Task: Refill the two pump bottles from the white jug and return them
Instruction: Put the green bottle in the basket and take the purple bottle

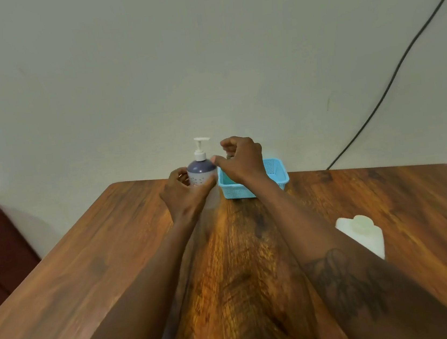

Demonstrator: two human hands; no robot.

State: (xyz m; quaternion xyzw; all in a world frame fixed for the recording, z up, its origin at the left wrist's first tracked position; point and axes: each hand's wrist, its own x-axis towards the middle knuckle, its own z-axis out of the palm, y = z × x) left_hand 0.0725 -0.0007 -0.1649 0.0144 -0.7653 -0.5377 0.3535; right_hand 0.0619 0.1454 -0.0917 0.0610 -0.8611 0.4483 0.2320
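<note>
Head view: the left hand (184, 193) wraps its fingers round the pump bottle (201, 172), upright at 12 o'clock on the table (88, 270). The right hand (241, 161) curls above the blue basket (276, 171) at the bottle's 3 o'clock; I cannot tell if it holds anything. The white jug (365, 233) stands at 5 o'clock, where the right forearm could knock it over. No writing is legible.
</note>
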